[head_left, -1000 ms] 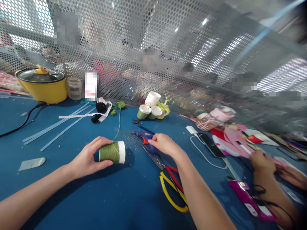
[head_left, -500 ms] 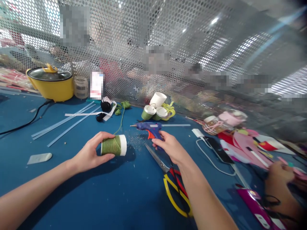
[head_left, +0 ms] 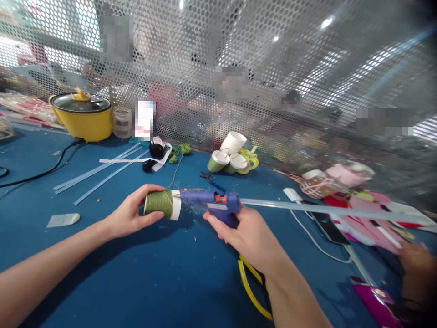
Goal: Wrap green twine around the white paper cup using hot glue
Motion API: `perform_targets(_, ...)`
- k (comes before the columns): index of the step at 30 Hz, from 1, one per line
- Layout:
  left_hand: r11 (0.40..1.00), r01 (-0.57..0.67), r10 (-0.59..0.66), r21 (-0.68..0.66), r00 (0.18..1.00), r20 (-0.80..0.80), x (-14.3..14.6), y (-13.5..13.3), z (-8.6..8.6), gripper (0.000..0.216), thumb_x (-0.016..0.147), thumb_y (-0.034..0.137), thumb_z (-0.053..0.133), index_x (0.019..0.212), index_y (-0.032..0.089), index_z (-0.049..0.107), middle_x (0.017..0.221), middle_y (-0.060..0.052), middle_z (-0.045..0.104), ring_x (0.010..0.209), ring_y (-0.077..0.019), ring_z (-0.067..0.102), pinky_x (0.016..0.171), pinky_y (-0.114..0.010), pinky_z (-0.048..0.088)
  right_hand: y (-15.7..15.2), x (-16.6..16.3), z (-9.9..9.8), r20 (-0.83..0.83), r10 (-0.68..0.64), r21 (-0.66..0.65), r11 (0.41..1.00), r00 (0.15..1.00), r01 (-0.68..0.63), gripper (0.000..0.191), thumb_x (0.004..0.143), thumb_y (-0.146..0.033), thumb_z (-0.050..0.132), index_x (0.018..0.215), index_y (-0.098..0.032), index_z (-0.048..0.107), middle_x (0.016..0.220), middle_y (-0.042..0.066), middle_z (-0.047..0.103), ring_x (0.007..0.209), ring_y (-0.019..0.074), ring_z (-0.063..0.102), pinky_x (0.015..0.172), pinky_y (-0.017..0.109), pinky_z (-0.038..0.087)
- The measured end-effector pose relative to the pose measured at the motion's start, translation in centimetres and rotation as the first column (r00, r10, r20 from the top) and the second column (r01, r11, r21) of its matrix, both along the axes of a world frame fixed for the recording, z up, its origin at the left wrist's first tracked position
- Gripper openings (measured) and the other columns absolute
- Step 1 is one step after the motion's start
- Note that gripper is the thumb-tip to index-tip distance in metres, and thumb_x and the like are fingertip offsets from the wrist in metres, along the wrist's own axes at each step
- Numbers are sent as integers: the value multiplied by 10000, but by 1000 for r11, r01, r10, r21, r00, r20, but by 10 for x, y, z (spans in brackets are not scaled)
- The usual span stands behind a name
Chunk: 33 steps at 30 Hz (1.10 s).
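Observation:
My left hand (head_left: 138,212) grips a white paper cup (head_left: 176,210) lying on its side, much of it wound with green yarn (head_left: 159,204). A strand of that yarn runs back to a small green ball (head_left: 185,149). In my right hand (head_left: 242,232) is a blue hot glue gun (head_left: 211,202), with a long clear glue stick (head_left: 293,205) sticking out of its rear. Its nozzle is at the cup's white band, beside the edge of the yarn. Yellow-handled scissors (head_left: 251,291) lie partly hidden under my right forearm.
Behind stand three stacked cups (head_left: 233,142), with pliers (head_left: 213,177) before them. Clear glue sticks (head_left: 99,171) and a yellow electric pot (head_left: 87,120) are left. To the right lie a phone (head_left: 329,228), cable and pink pieces, near another person's hand (head_left: 416,259).
My right hand has lifted the glue gun from beside the pliers and brought its nozzle to the cup. The left hand keeps its hold on the cup. The view has shifted slightly.

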<state>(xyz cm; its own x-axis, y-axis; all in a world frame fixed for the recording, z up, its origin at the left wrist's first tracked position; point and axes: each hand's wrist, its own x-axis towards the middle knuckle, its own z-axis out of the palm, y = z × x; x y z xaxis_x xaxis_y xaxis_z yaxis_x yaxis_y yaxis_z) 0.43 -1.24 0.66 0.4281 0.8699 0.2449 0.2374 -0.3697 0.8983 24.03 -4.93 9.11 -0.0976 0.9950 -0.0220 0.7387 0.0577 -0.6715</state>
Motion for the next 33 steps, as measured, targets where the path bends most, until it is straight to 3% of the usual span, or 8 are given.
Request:
perform_targets(7, 1000, -20, 20, 9, 1000, -17, -3, 1, 2, 419, 784, 311, 575, 1154, 188, 420, 1053, -76, 547, 895, -209, 572, 747, -323, 501, -4, 3, -1, 64, 44, 116, 992, 997, -51, 103, 713, -335, 584, 729, -247, 635, 674, 18, 663, 612, 210, 598, 578, 308, 477)
perform_targets(20, 999, -30, 32, 42, 998, -46, -3, 2, 0, 430, 772, 317, 588, 1148, 187, 426, 1038, -80, 557, 880, -214, 575, 742, -340, 495, -6, 0, 1, 92, 117, 131, 983, 989, -128, 101, 747, -275, 556, 688, -205, 599, 626, -14, 650, 557, 158, 583, 535, 240, 464)
perform_targets(33, 981, -3, 17, 194, 997, -73, -4, 3, 1, 417, 762, 255, 598, 1141, 193, 436, 1067, -84, 518, 943, -224, 552, 815, -367, 470, -6, 1, -2, 128, 148, 180, 969, 981, -170, 74, 755, -228, 565, 695, -203, 601, 644, -35, 645, 572, 129, 583, 548, 196, 456)
